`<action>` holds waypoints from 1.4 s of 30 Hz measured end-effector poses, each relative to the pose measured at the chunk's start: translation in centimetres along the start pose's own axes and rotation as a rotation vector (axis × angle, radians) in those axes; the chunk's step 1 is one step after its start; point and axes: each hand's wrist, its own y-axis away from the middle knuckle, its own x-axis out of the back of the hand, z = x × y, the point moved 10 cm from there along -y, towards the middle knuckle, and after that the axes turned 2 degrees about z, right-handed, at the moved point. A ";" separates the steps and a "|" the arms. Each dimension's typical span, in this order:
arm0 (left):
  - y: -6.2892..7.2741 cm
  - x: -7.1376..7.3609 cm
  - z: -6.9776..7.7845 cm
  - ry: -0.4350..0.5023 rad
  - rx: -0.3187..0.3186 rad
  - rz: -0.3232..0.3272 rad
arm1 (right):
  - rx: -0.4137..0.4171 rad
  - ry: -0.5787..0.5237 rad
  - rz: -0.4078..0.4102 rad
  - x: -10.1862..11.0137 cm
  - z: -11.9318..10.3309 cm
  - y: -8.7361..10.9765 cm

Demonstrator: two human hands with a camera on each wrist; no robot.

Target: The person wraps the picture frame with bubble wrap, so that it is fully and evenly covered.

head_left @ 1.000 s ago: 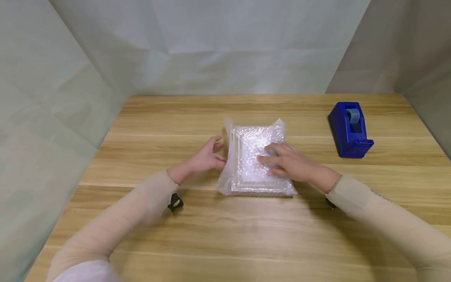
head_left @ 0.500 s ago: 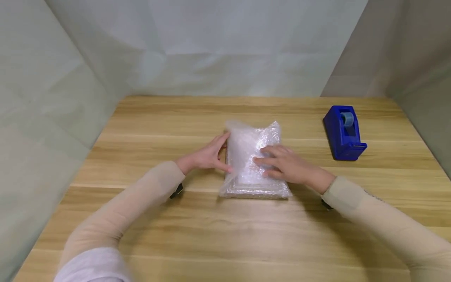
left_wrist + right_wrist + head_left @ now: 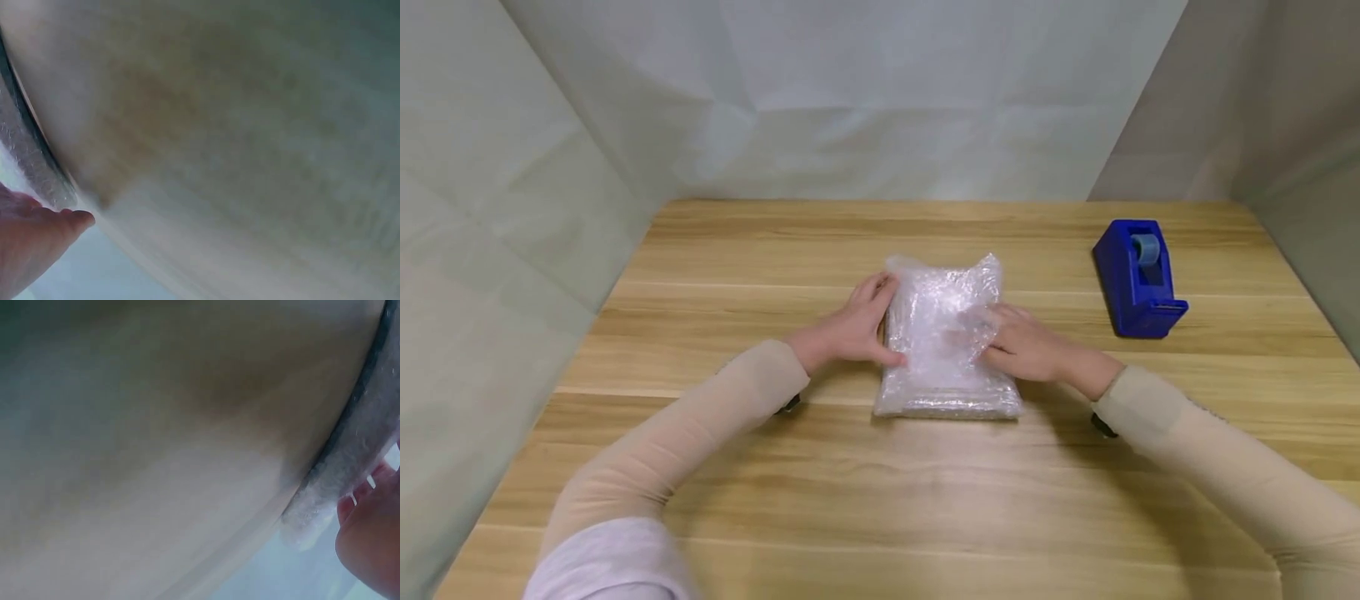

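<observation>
A flat framed object wrapped in clear bubble wrap [image 3: 936, 333] lies on the wooden table in the head view. At its left edge rests my left hand [image 3: 853, 329], thumb and index finger spread apart and touching the wrap. My right hand [image 3: 1030, 343] comes in from the right, its fingers lying on top of the package beneath a loose flap of wrap, so they show only blurrily through the plastic. The left wrist view shows a thumb [image 3: 47, 240] beside the package's edge. In the right wrist view, part of the hand [image 3: 372, 534] appears next to the wrapped edge.
A blue tape dispenser [image 3: 1138, 279] with a roll of clear tape stands on the table [image 3: 880, 500] to the right of the package. Pale cloth [image 3: 880, 100] hangs behind the table and along its sides.
The left flap of bubble wrap, upright at first, has folded rightward over the package and over my right fingers. My left hand has moved right onto the package's edge; the right hand has stayed nearly still.
</observation>
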 end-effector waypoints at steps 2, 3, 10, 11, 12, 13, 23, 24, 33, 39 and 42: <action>0.0 0.0 0.0 0.003 0.005 0.008 | 0.007 -0.033 0.014 0.4 0.1 0.1; 0.0 0.0 0.1 -0.001 0.006 0.010 | 0.017 -0.053 0.024 0.6 0.2 0.1; 0.0 0.0 0.5 -0.076 0.028 -0.031 | 0.047 -0.182 0.027 1.4 0.5 0.1; -0.1 0.0 0.6 -0.091 0.034 -0.044 | 0.037 -0.215 0.021 1.4 0.7 0.1; -0.1 0.1 0.8 -0.115 0.038 -0.057 | 0.032 -0.255 0.015 1.5 0.7 0.1; -0.2 0.1 1.0 -0.136 0.042 -0.070 | 0.012 -0.285 0.006 1.5 0.9 0.0; -0.6 -0.1 2.0 -0.276 0.109 -0.181 | -0.202 -0.433 -0.067 1.9 2.7 0.0; -0.6 -0.1 2.0 -0.282 0.113 -0.185 | -0.204 -0.424 -0.061 1.9 2.8 0.0; -0.6 0.2 2.1 -0.274 0.129 -0.171 | -0.088 -0.287 0.060 1.9 1.8 -0.5; -0.9 1.2 2.2 -0.351 0.058 -0.100 | -0.055 -0.215 0.098 1.7 1.1 -0.4; -1.2 1.3 2.1 -0.353 0.050 -0.091 | -0.037 -0.178 0.122 1.7 1.0 -0.3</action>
